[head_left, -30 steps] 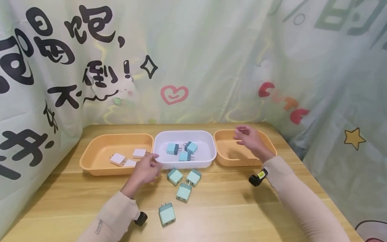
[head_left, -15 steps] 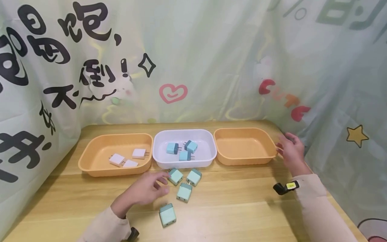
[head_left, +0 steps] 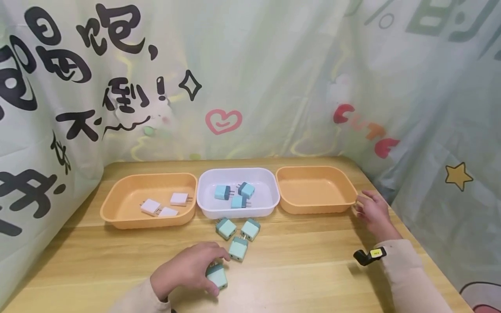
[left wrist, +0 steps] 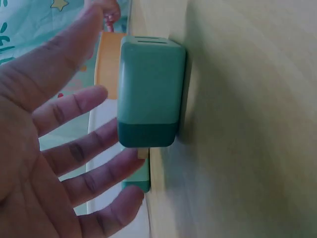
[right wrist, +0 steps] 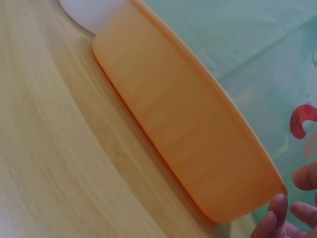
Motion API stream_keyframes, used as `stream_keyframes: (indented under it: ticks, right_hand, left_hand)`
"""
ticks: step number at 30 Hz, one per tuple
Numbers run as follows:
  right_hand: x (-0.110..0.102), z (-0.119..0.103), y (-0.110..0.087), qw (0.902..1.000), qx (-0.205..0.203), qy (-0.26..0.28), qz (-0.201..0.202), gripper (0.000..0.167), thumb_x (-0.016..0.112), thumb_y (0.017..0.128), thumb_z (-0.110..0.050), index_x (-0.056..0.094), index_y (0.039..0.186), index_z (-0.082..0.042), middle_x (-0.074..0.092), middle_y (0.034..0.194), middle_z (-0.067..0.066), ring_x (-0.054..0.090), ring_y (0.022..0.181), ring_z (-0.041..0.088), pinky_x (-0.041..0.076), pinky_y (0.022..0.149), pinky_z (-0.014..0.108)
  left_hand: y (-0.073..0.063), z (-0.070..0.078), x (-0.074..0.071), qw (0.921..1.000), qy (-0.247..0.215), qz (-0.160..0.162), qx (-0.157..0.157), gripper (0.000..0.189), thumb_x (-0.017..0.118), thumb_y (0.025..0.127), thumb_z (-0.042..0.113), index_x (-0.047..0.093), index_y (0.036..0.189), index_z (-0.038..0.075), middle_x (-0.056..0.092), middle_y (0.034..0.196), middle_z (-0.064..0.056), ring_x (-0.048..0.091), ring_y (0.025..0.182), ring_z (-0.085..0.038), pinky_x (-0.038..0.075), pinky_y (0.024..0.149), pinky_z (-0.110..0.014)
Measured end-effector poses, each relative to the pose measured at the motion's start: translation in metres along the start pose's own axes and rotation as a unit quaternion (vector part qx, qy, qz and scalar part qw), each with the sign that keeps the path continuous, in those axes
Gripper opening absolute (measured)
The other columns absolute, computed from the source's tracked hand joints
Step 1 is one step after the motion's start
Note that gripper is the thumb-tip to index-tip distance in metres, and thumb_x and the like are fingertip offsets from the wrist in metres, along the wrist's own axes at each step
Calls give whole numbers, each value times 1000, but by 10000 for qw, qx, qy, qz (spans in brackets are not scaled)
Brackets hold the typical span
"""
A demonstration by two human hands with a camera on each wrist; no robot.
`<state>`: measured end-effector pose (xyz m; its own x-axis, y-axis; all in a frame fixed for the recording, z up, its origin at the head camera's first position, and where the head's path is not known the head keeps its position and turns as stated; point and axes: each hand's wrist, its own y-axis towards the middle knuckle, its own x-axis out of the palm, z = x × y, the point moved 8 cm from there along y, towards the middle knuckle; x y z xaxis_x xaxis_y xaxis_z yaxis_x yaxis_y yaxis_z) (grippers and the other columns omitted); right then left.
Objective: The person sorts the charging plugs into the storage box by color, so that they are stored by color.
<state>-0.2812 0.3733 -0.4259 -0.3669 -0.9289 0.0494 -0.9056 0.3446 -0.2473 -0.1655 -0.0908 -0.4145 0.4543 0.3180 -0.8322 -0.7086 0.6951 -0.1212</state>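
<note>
In the head view my left hand (head_left: 188,268) reaches over a pale-green charger plug (head_left: 217,278) with a darker green band, lying nearest the table's front. The left wrist view shows this charger (left wrist: 151,89) close up, with the fingers spread beside it and no grip on it. Several more green chargers (head_left: 238,248) lie just beyond, below the white tray (head_left: 238,214). My right hand (head_left: 375,216) is at the right end of the right orange tray (head_left: 317,208). Its loosely bent fingertips (right wrist: 279,206) are right at that tray's corner in the right wrist view.
Three blue charger plugs (head_left: 239,201) lie in the white tray. White charger plugs (head_left: 180,199) lie in the left orange tray (head_left: 150,224). The trays stand side by side along the back of the wooden table (head_left: 297,269), before a printed curtain (head_left: 270,87).
My left hand has come from the left tray's front edge down and toward me to the nearest charger. My right hand has left the space over the right tray for its right end.
</note>
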Motion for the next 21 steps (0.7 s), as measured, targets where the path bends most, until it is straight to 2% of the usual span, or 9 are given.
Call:
stream_keyframes:
  ticks: [3, 9, 14, 21]
  right_hand:
    - [3, 1, 0, 9998, -13, 34, -201, 21, 52, 97, -10, 48, 117, -18, 52, 89, -5, 55, 63, 5, 49, 54, 17]
    - [5, 5, -1, 9994, 89, -5, -340, 21, 50, 97, -9, 46, 116, -17, 50, 91, -4, 54, 64, 6, 51, 57, 18]
    - [7, 5, 0, 9985, 194, 201, -460, 22, 49, 96, -6, 44, 115, -17, 53, 85, -2, 56, 65, 7, 51, 57, 18]
    - [10, 4, 2, 9975, 214, 439, -513, 21, 48, 96, -2, 44, 113, -15, 57, 75, 0, 59, 63, 6, 54, 58, 18]
  left_hand:
    - [0, 0, 2, 10000, 59, 39, -48, 61, 91, 62, 35, 65, 115, 20, 59, 106, 9, 52, 94, -8, 51, 81, -28]
    - [-1, -1, 6, 9996, -186, -24, -212, 57, 89, 66, 23, 63, 117, 19, 59, 107, 7, 51, 93, -9, 50, 80, -28]
    - [-2, 1, 6, 9995, -125, -145, -258, 52, 87, 70, 22, 64, 116, 19, 59, 108, 6, 51, 94, -8, 49, 81, -27]
    - [0, 5, 7, 9997, 49, -234, -73, 48, 91, 63, 24, 66, 104, 19, 55, 95, 12, 48, 84, -5, 46, 71, -22]
